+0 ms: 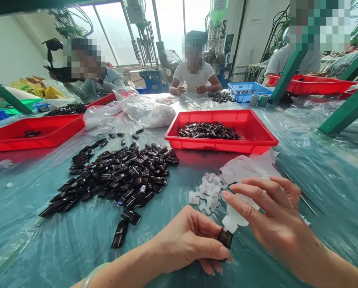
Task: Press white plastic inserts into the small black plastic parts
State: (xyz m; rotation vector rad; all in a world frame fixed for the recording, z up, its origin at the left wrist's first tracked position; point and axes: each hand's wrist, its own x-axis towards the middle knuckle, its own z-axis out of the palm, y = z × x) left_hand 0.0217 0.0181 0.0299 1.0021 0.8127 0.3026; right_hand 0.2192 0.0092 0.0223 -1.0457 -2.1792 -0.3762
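My left hand (191, 240) pinches a small black plastic piece (225, 239) between thumb and fingers, low in the right half of the view. My right hand (277, 226) is closed around a translucent white squeeze bottle (239, 212), tilted down. Its white neck end meets the top of the black piece; whether they touch, I cannot tell. Just beyond the hands lies a small heap of white plastic bits (210, 192), beside a crumpled translucent bag (247, 166). Left of them spreads a large pile of similar glossy black pieces (122, 172).
A red tray (259, 136) holding black pieces stands beyond the pile, and another red tray (62, 124) sits at left. Thin metal rods (307, 202) lie right of my right hand. Green frame bars (343, 108) rise at right. Several people sit around the plastic-covered table.
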